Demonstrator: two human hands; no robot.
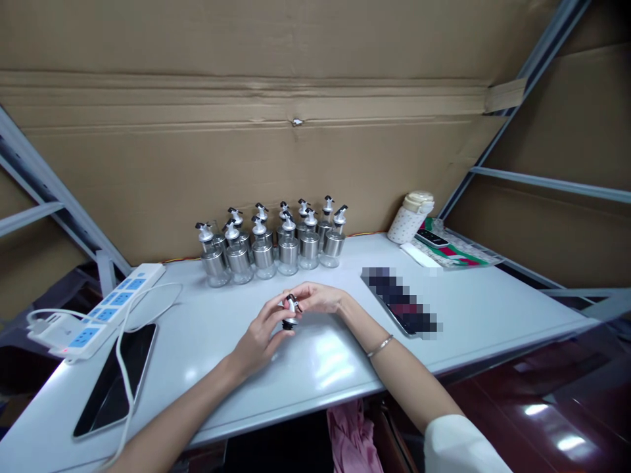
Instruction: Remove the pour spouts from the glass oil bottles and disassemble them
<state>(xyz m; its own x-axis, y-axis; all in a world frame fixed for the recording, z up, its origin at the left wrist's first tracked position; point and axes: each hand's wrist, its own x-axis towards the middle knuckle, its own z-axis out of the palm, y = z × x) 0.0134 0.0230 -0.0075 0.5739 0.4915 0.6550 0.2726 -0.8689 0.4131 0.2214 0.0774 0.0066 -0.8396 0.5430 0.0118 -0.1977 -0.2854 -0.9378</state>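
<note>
Near the middle of the table, my left hand (263,332) has its fingers and thumb round a small pourer cap (290,316), silver and white with a black lever on top and a black base. My right hand (318,297) touches the top of the same cap from the right, its fingertips closed at the lever. Behind my hands stand several glass bottles (263,255) with steel bands, in two rows against the cardboard; most carry a similar silver cap with a black lever.
A white power strip (116,305) with a cable and a dark tablet (118,381) lie at left. At right are a phone (399,302), a patterned flask (411,217) and a black remote (432,238). Cardboard (296,164) rises behind the table (236,394).
</note>
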